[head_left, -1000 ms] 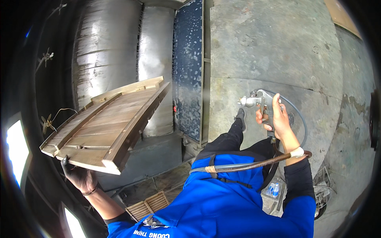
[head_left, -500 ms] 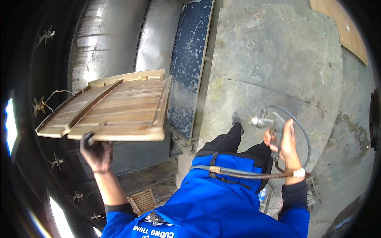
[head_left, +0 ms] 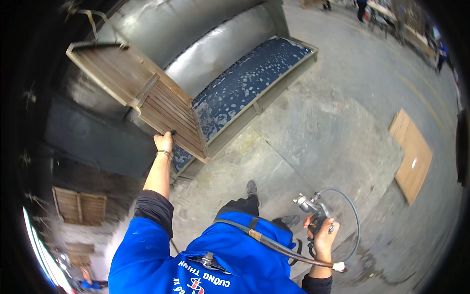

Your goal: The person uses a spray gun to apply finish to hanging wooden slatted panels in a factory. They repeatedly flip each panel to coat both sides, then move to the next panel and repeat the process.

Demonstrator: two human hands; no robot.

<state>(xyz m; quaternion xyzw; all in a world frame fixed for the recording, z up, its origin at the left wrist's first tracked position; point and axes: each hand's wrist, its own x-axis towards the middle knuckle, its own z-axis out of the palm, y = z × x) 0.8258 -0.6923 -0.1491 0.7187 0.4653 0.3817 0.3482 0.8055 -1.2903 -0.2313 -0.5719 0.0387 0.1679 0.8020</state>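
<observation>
My left hand (head_left: 164, 142) is closed on the lower edge of a brown slatted wooden panel (head_left: 171, 105). The panel hangs tilted at the left, its upper end near a wire hook (head_left: 92, 22), and a crossbar divides it. At the lower right, my right hand (head_left: 324, 237) is wrapped round the grip of a metal spray gun (head_left: 313, 207). A thin grey hose (head_left: 359, 223) loops from the gun, and a thicker hose (head_left: 274, 245) runs across my waist to my right wrist. The gun's nozzle points up and left, apart from the panel.
Behind the panel stands a metal booth wall (head_left: 215, 46) above a long trough (head_left: 245, 81) of dark, foam-flecked liquid. A flat brown board (head_left: 413, 157) lies on the concrete floor at the right. Another wooden panel (head_left: 81, 207) hangs at the lower left. People are far off at the upper right.
The whole view has turned. The panel in my left hand now slants downward to the right, overlapping the trough, and my left arm reaches farther forward. My right hand still holds the spray gun.
</observation>
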